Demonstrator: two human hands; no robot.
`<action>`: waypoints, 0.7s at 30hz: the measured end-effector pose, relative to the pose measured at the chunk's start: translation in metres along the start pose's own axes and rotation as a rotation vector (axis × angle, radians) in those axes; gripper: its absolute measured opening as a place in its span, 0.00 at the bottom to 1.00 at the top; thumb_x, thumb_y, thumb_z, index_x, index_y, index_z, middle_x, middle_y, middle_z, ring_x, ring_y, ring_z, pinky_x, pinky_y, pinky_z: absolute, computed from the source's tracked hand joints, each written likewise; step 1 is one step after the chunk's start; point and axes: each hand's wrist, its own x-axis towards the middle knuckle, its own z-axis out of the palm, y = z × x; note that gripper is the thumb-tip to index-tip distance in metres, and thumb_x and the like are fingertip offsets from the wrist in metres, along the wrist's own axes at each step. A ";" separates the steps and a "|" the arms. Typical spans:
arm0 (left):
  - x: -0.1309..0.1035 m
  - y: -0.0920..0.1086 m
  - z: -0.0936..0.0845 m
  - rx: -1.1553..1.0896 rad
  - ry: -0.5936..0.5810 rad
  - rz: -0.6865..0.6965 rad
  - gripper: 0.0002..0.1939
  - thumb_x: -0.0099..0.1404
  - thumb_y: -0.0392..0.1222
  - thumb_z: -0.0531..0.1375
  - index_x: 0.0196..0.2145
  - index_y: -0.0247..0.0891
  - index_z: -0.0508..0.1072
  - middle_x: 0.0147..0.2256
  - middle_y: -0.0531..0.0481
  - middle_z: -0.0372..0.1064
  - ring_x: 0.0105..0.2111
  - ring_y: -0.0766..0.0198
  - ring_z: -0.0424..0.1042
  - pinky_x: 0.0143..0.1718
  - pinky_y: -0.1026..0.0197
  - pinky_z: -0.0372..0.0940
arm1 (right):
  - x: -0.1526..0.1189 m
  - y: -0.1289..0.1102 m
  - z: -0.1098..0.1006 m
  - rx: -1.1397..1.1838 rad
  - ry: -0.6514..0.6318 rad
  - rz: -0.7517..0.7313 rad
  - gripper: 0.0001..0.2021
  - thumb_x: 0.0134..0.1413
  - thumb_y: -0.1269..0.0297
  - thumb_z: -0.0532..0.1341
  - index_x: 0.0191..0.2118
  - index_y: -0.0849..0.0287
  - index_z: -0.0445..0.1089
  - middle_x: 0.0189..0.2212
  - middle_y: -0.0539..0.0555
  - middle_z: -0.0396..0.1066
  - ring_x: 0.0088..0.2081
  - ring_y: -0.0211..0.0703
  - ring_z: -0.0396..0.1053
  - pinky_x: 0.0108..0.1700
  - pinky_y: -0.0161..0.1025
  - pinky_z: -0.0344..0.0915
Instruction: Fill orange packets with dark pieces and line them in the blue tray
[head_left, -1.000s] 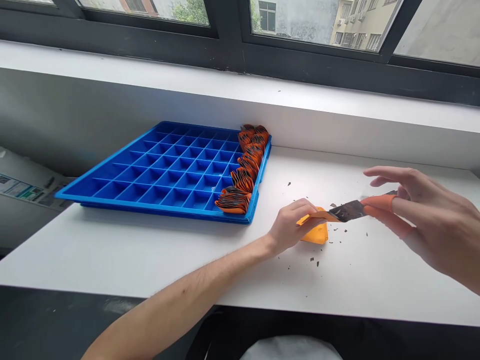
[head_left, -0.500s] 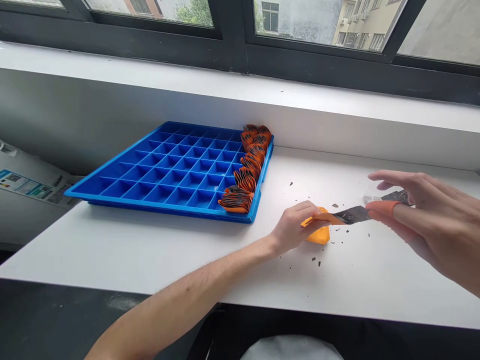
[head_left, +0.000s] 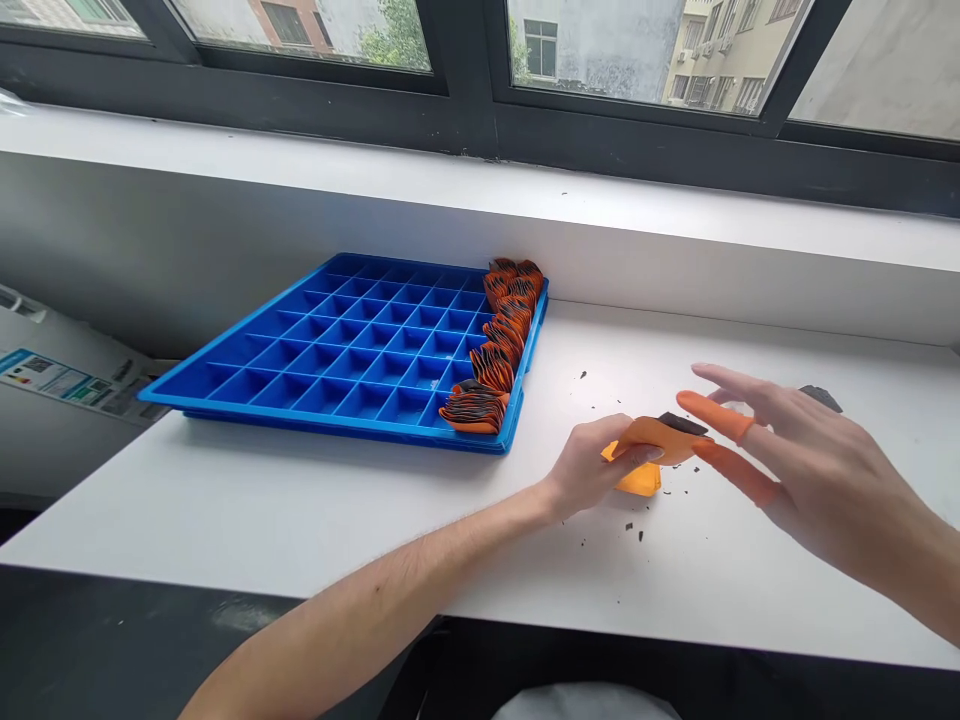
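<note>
My left hand (head_left: 600,462) is closed on the edge of a small orange paper sleeve (head_left: 654,436), held just above the table. A black flake-like sheet (head_left: 682,424) sticks out of the sleeve's far right side. My right hand (head_left: 795,450) wears orange finger cots on thumb and index finger. Its fingers are spread, with the thumb tip at the sleeve's right edge; whether it touches cannot be made out. Under my left hand lies a yellow-orange stack of sleeves (head_left: 639,480), partly hidden. Behind my right hand shows a dark sheet piece (head_left: 822,398), mostly covered.
A blue compartment tray (head_left: 315,405) stands to the left, its right-hand column filled with orange-and-black bundles (head_left: 474,408). Dark crumbs (head_left: 630,527) are scattered over the white table (head_left: 337,510). A wall and window ledge (head_left: 675,222) run along the back.
The black sheet has gone from stretching between both hands to sitting mostly inside the orange sleeve. My right hand has opened its fingers. The view has tilted slightly.
</note>
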 end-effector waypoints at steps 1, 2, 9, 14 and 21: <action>0.000 0.001 0.000 -0.043 -0.001 -0.026 0.09 0.70 0.44 0.61 0.42 0.37 0.78 0.35 0.48 0.78 0.32 0.64 0.75 0.33 0.63 0.69 | -0.002 0.000 0.001 0.019 0.011 0.007 0.15 0.71 0.71 0.56 0.60 0.58 0.64 0.59 0.63 0.66 0.39 0.50 0.73 0.36 0.47 0.69; 0.000 0.002 0.001 -0.078 -0.001 -0.041 0.09 0.70 0.44 0.61 0.42 0.37 0.78 0.36 0.48 0.78 0.33 0.63 0.75 0.34 0.62 0.70 | -0.004 0.000 0.002 0.039 0.015 0.010 0.17 0.70 0.71 0.56 0.61 0.57 0.63 0.60 0.63 0.65 0.40 0.50 0.74 0.37 0.48 0.70; -0.001 0.000 0.003 -0.170 -0.031 -0.060 0.12 0.71 0.47 0.60 0.44 0.36 0.77 0.37 0.46 0.78 0.31 0.64 0.76 0.34 0.62 0.73 | -0.011 -0.007 0.011 0.158 0.002 0.025 0.16 0.70 0.72 0.57 0.60 0.59 0.65 0.61 0.63 0.65 0.45 0.51 0.73 0.40 0.47 0.71; -0.006 -0.005 0.006 -0.209 -0.050 -0.040 0.13 0.75 0.47 0.55 0.47 0.36 0.73 0.38 0.46 0.76 0.30 0.64 0.78 0.34 0.61 0.75 | -0.010 -0.011 0.012 0.280 0.028 0.060 0.15 0.70 0.73 0.56 0.59 0.57 0.66 0.59 0.62 0.67 0.46 0.49 0.73 0.40 0.46 0.73; -0.008 -0.005 0.004 0.064 0.066 0.088 0.10 0.76 0.44 0.54 0.46 0.39 0.73 0.37 0.49 0.78 0.33 0.65 0.77 0.35 0.63 0.71 | -0.009 -0.013 0.008 0.321 0.029 0.132 0.16 0.71 0.68 0.56 0.61 0.52 0.66 0.60 0.58 0.67 0.50 0.50 0.74 0.45 0.46 0.75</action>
